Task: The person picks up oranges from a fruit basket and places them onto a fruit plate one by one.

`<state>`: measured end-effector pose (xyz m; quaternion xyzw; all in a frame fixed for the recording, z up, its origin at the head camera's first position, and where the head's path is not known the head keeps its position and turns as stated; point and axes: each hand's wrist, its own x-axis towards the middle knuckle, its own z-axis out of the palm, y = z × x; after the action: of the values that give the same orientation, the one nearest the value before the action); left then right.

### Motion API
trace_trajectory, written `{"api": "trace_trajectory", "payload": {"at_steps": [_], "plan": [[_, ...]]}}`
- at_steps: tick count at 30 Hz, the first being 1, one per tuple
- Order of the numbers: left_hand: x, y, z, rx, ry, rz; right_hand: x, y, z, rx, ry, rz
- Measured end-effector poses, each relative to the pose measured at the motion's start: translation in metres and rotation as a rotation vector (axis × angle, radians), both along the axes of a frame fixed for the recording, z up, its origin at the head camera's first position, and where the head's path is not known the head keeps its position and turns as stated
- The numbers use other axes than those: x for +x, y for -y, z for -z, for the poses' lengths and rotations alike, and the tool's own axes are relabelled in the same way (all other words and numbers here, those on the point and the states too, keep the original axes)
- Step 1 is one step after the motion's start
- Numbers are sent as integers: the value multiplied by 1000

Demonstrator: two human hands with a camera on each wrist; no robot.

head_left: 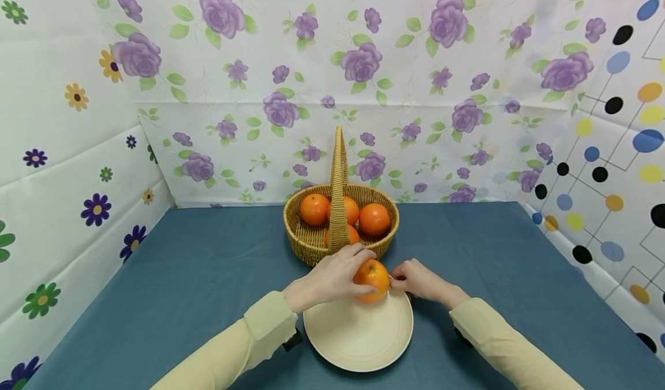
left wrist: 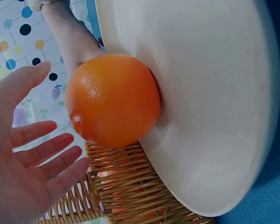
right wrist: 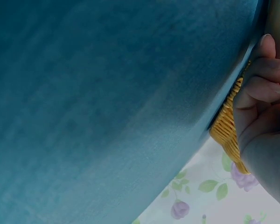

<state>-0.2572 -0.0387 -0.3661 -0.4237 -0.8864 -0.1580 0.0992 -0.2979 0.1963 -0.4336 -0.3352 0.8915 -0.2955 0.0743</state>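
An orange (head_left: 372,281) rests at the far part of the cream plate (head_left: 363,338). Over its left side reaches my left hand (head_left: 335,277), thumb and fingers overlapping the fruit in the head view. The left wrist view has that left hand (left wrist: 30,154) with fingers spread, a small gap short of the orange (left wrist: 113,100). At the plate's far right rim, my right hand (head_left: 421,281) has its fingers curled and grips the edge. Seen from the right wrist, the curled right hand (right wrist: 266,98) lies against the plate, which is mostly out of frame.
Just beyond the plate stands a wicker basket (head_left: 312,250) with a tall arched handle (head_left: 339,205). Inside it lie several oranges (head_left: 374,220). A blue cloth (head_left: 218,263) covers the table. Flowered sheeting (head_left: 291,44) forms the back wall, with patterned sheets at both sides.
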Motion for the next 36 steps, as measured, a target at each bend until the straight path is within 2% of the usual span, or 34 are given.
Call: {"api": "trace_trajectory", "payload": {"at_steps": [36], "plan": [[5, 23, -3, 78, 18, 41, -1, 0, 2, -11, -30, -5]]}}
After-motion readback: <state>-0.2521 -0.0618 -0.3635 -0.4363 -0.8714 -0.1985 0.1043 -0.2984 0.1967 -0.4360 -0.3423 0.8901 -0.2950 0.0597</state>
